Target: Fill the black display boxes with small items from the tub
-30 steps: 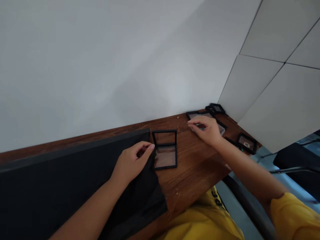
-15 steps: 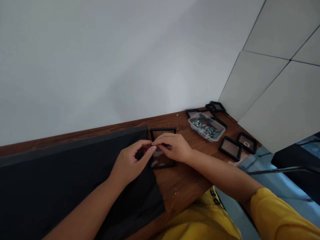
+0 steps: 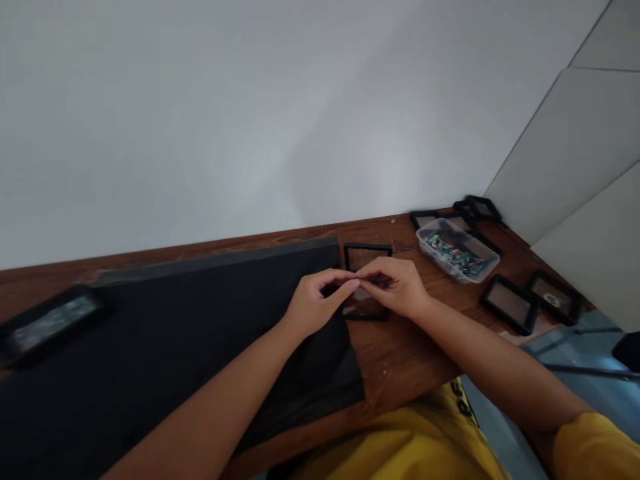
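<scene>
My left hand point(image 3: 320, 300) and my right hand point(image 3: 397, 287) meet fingertip to fingertip, thumbs and forefingers pinched together. Whatever they pinch is too small or too hidden to make out. Below them a black rectangular frame point(image 3: 367, 247) with a see-through middle lies on the wooden table point(image 3: 400, 350). Its centre is partly covered by my fingers. A black mat point(image 3: 225, 307) spreads out under my left forearm, its right edge close to the frame.
To the right stands a clear plastic box point(image 3: 457, 252) of small greenish pieces. Black frames point(image 3: 511, 303) lie around it, one holding a round thing point(image 3: 551, 300). At far left is a blurred black-framed item point(image 3: 53, 323) on the mat. A white wall point(image 3: 200, 133) rises behind.
The view has swung left, so the table appears shifted right and the item at far left has come into sight. My hands stay pinched together over the frame.
</scene>
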The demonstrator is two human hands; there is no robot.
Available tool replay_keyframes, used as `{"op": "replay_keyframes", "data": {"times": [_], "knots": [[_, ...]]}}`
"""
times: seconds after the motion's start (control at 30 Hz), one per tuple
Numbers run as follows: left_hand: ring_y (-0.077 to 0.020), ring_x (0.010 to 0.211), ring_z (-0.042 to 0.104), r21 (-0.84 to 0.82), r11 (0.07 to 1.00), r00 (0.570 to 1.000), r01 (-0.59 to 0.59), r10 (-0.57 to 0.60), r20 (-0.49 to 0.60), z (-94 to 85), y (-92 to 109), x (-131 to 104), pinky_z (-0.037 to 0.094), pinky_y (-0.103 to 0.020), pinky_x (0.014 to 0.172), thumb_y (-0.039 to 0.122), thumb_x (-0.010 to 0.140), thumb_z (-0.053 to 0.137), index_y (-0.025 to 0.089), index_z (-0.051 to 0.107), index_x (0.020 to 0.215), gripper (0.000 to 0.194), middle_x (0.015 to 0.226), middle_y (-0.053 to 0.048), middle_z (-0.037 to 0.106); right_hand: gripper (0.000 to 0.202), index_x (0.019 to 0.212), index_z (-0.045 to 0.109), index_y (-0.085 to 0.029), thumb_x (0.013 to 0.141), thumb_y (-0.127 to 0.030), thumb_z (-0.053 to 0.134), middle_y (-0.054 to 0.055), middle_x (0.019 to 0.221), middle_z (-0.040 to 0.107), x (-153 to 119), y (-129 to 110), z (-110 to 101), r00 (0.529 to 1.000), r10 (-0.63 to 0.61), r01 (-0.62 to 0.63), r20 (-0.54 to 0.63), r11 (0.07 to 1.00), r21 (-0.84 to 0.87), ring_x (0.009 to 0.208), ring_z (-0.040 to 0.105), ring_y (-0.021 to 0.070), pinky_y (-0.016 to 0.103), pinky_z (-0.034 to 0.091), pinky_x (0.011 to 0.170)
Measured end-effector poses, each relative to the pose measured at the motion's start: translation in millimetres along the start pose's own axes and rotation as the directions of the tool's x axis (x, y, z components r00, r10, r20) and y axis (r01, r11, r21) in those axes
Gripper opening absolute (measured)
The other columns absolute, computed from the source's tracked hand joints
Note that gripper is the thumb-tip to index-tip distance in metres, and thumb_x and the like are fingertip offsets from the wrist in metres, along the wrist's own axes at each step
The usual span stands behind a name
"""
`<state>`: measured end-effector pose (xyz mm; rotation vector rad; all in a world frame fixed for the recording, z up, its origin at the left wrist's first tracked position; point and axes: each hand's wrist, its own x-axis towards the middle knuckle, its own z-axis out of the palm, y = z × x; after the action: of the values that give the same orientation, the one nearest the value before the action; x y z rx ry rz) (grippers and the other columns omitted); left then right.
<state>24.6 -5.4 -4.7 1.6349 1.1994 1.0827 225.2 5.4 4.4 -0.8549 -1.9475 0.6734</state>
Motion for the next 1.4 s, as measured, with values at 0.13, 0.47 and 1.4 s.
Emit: {"op": "replay_keyframes", "data": {"times": [0.13, 0.47, 1.4], "knots": [[-0.0265, 0.086, 0.08, -0.03, 1.0, 1.0, -0.001, 0.001, 0.025, 2.3, -2.9, 0.5, 0.066, -0.038, 0.083, 0.061, 0.078, 0.075, 0.02, 0.084, 0.094, 0.045, 0.093, -0.009, 0.085, 0.014, 0.097, 0.08, -0.025, 0.091, -0.032, 0.07, 0.006, 0.097, 0.082, -1.6, -0.8, -0.5, 1.0, 0.011, -0.011, -0.019, 1.0, 0.002, 0.083, 0.076, 0.0193, 0.031, 0.063, 0.076], [-0.0243, 0.085, 0.078, 0.022, 0.991, 0.986, -0.136, 0.137, -0.094, -0.2, -6.4, 0.9, 0.064, -0.036, 0.081, 0.051, 0.081, 0.079, 0.021, 0.083, 0.087, 0.031, 0.09, -0.008, 0.084, 0.013, 0.097, 0.08, -0.022, 0.086, -0.028, 0.076, 0.006, 0.088, 0.082, -2.1, 4.3, -0.1, 0.994, -0.003, 0.008, -0.107, 0.999, 0.043, 0.074, 0.078, 0.017, 0.025, 0.063, 0.063], [-0.0265, 0.09, 0.074, 0.595, 0.728, 0.937, -0.34, 0.314, 0.151, -12.2, -15.4, 3.3, 0.054, -0.042, 0.083, 0.028, 0.086, 0.079, 0.026, 0.081, 0.088, 0.004, 0.091, -0.002, 0.084, 0.018, 0.093, 0.075, -0.021, 0.08, -0.029, 0.084, 0.003, 0.081, 0.078, 3.9, 17.6, -14.7, 0.986, 0.139, -0.12, -0.095, 0.977, 0.178, 0.071, 0.073, 0.015, 0.028, 0.06, 0.069]]}}
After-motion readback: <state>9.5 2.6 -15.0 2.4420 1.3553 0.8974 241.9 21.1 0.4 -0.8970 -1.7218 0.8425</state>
